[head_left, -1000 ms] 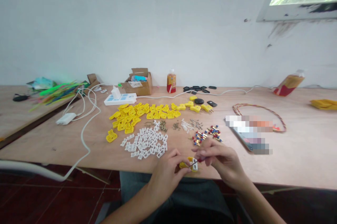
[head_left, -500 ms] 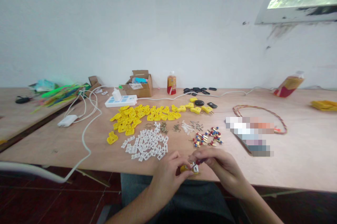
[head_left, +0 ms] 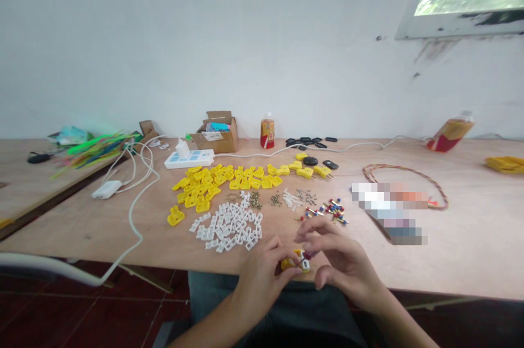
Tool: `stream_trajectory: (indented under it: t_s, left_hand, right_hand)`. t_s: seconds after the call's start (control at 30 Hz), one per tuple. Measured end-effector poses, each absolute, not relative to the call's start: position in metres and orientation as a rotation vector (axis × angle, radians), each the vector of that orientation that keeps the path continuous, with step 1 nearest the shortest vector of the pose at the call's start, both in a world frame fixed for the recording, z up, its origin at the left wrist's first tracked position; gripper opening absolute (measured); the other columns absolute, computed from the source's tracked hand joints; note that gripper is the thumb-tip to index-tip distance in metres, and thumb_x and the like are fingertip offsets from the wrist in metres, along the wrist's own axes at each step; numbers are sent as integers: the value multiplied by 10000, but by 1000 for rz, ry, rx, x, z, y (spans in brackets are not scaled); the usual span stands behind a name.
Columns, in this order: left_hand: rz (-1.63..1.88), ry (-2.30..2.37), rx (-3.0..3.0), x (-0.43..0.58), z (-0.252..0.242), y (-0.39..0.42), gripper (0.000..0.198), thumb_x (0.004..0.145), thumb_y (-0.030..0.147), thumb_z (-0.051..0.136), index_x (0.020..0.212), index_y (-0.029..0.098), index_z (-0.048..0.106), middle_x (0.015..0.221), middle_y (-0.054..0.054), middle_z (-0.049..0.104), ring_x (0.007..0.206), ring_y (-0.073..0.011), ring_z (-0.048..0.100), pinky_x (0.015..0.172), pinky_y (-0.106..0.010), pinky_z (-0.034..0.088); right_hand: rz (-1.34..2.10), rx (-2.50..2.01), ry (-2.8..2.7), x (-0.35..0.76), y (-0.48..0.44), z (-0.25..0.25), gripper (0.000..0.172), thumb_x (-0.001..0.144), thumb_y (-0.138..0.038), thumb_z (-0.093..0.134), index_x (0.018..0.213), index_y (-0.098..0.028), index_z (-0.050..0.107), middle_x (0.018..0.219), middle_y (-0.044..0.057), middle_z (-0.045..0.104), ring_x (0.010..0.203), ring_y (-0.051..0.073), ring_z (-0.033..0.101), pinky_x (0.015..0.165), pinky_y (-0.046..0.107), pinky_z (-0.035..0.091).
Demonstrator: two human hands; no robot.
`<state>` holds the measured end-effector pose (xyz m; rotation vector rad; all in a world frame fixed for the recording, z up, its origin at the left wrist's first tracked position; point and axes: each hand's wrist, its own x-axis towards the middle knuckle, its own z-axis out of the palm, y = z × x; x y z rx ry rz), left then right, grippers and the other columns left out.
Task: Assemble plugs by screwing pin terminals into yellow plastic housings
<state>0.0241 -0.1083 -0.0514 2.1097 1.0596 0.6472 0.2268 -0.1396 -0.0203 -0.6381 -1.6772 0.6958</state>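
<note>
- Holding a yellow plastic plug body (head_left: 291, 264) in our left hand (head_left: 260, 282), we pinch it between thumb and fingers, in front of and to the right of the pile of white clips (head_left: 225, 226). This grip seems to keep it steady and tilted toward us.
- A small white part (head_left: 304, 261) shows in the plug body, facing our right hand (head_left: 344, 263).
- That hand is close beside it, with its fingers curled and thumb low. A dark red tip (head_left: 308, 255) shows by the fingertips (head_left: 305, 233), but we cannot tell whether they pinch it.
- Beyond the pile lie more yellow plug bodies (head_left: 245, 181).
- To its right are tiny screws (head_left: 256, 201) and pins with colored ends (head_left: 333, 211), apparently sorted by kind for easy picking.
</note>
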Motion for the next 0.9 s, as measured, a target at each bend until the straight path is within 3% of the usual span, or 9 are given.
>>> stream_trajectory:
  t_s: [0.1, 0.23, 0.3, 0.4, 0.5, 0.63, 0.7, 0.8, 0.9]
  left_hand:
    - [632, 1075, 2114, 24, -52, -108, 93, 875, 220, 869, 950, 260, 833, 874, -4, 620, 911, -216, 633, 766, -281, 418]
    - [597, 1096, 2124, 25, -50, -107, 97, 868, 197, 870, 938, 256, 836, 876, -3, 622, 906, -212, 634, 778, -287, 417]
    - [600, 1095, 2123, 25, -48, -108, 74, 882, 214, 861, 936, 261, 838, 867, -2, 617, 897, -209, 631, 771, -287, 416]
    - [608, 1089, 2117, 25, -47, -109, 48, 899, 246, 850, 942, 266, 842, 864, -2, 612, 889, -207, 630, 758, -285, 413]
    - [599, 1091, 2124, 24, -48, -109, 52, 900, 247, 849, 949, 263, 844, 862, -3, 605, 891, -209, 631, 760, -289, 411]
    - [602, 1091, 2136, 25, -51, -108, 91, 878, 211, 862, 952, 262, 846, 873, -9, 613, 912, -217, 633, 783, -297, 414]
    - [618, 1086, 2136, 25, -53, -108, 88, 878, 210, 861, 948, 263, 845, 885, -11, 622, 920, -217, 632, 786, -295, 418]
    - [607, 1104, 2132, 25, -52, -109, 75, 879, 232, 864, 947, 260, 847, 874, -10, 614, 899, -214, 631, 762, -292, 416]
    - [602, 1112, 2138, 25, -51, -110, 76, 885, 235, 859, 954, 264, 850, 863, -8, 609, 884, -209, 634, 756, -292, 415]
  right_hand:
    - [710, -624, -1648, 228, -140, -22, 144, 976, -288, 766, 1095, -354, 816, 959, 24, 720, 902, 174, 728, 814, 286, 621]
    - [810, -645, -1698, 234, -140, -23, 277, 1097, -296, 562, 1303, -346, 740, 1032, 63, 795, 919, 185, 750, 812, 306, 624]
    - [783, -653, -1676, 233, -139, -22, 238, 1040, -384, 665, 1250, -327, 764, 1103, 82, 775, 981, 207, 738, 826, 317, 628]
    - [677, -632, -1620, 230, -136, -20, 188, 900, -379, 845, 1074, -314, 813, 991, 46, 718, 925, 190, 712, 795, 287, 622]
    - [669, -619, -1656, 231, -136, -21, 188, 1004, -286, 730, 1168, -346, 802, 899, 19, 725, 819, 154, 718, 753, 261, 615]
    - [750, -676, -1712, 237, -140, -22, 330, 1113, -283, 532, 1381, -384, 696, 1087, 52, 809, 968, 166, 771, 846, 285, 631]
    - [733, -701, -1729, 237, -141, -21, 295, 1073, -343, 617, 1346, -374, 725, 1190, 76, 787, 1080, 201, 756, 906, 321, 630]
    - [679, -654, -1713, 237, -140, -20, 240, 965, -360, 779, 1204, -370, 794, 1037, 45, 757, 957, 190, 744, 839, 305, 633]
    - [699, -639, -1711, 238, -140, -21, 269, 1051, -267, 658, 1277, -381, 750, 951, 17, 771, 847, 153, 744, 783, 269, 627]
